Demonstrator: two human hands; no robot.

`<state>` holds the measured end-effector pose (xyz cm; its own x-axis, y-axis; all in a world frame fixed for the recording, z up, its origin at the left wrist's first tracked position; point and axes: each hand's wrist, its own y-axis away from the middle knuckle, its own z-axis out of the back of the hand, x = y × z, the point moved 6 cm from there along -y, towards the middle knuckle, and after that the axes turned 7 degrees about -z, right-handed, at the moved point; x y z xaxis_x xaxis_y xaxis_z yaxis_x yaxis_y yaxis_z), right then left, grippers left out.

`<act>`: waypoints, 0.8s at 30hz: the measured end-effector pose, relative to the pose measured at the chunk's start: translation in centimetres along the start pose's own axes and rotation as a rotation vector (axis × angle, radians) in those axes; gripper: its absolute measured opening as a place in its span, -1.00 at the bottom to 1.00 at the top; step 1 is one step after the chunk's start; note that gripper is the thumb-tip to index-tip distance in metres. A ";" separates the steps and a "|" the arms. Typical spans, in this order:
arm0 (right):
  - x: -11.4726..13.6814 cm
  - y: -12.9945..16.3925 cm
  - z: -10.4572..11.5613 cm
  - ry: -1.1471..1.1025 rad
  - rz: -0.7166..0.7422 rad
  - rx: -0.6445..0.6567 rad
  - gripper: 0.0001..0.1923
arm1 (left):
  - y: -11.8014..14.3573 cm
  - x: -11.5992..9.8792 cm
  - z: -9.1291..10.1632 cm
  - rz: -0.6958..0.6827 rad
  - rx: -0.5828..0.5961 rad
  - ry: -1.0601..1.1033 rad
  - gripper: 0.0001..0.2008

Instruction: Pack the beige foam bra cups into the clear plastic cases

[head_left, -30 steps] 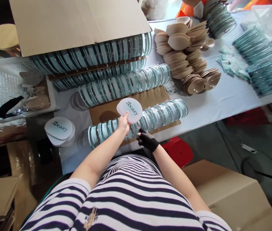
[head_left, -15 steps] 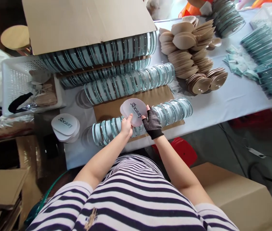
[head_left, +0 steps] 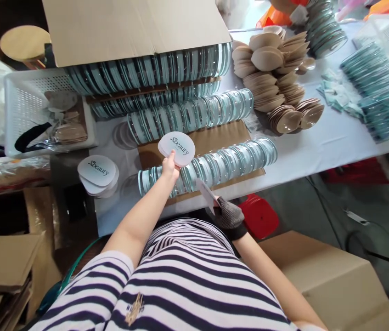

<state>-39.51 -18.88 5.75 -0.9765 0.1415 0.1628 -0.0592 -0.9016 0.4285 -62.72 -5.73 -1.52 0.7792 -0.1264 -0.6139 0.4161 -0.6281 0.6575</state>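
My bare left hand [head_left: 171, 169] pinches a small stack of white oval cards [head_left: 177, 146] printed with "beauty", thumb on top. It hovers over the near row of clear, teal-edged packages [head_left: 228, 163], which stand on edge on a cardboard sheet [head_left: 215, 132]. Lower down, at the table's front edge, my right hand [head_left: 229, 214], in a dark fingerless glove, grips a single white card [head_left: 206, 195] tilted nearly on edge. Some of its fingers are hidden. Another pile of the printed cards [head_left: 97, 172] lies on the table at left.
Behind are more package rows [head_left: 190, 110] and an open carton flap [head_left: 139, 27]. A white basket [head_left: 18, 115] sits at left. Beige cup-shaped pads [head_left: 266, 59] are stacked at right, with teal packets [head_left: 342, 89] beyond. A red stool [head_left: 261, 218] and a carton [head_left: 339, 271] stand below.
My hands have parted. The right hand has drawn one card off the stack and moved down toward my body; the left has shifted slightly left with the remaining cards.
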 end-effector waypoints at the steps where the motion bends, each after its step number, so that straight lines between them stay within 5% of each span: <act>1: 0.2 0.6 -1.1 0.037 0.006 0.069 -0.60 | -0.1 0.1 0.2 -0.001 -0.002 0.003 -0.76; 6: 3.3 -2.4 -3.8 0.099 -0.054 0.196 -0.66 | -0.1 0.8 0.4 -0.025 0.028 0.013 -0.82; 13: 3.9 -4.2 -3.0 0.109 -0.093 0.134 -0.63 | -0.2 0.8 0.3 -0.043 0.052 0.025 -0.86; 24: 6.9 -7.7 -4.0 0.074 0.050 0.160 -0.69 | -0.3 1.4 0.7 -0.059 0.034 0.020 -0.91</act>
<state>-46.58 -12.57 0.00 -0.9904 0.0617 0.1240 0.0182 -0.8293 0.5584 -62.09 -6.26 -2.95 0.7634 -0.0731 -0.6417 0.4457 -0.6595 0.6054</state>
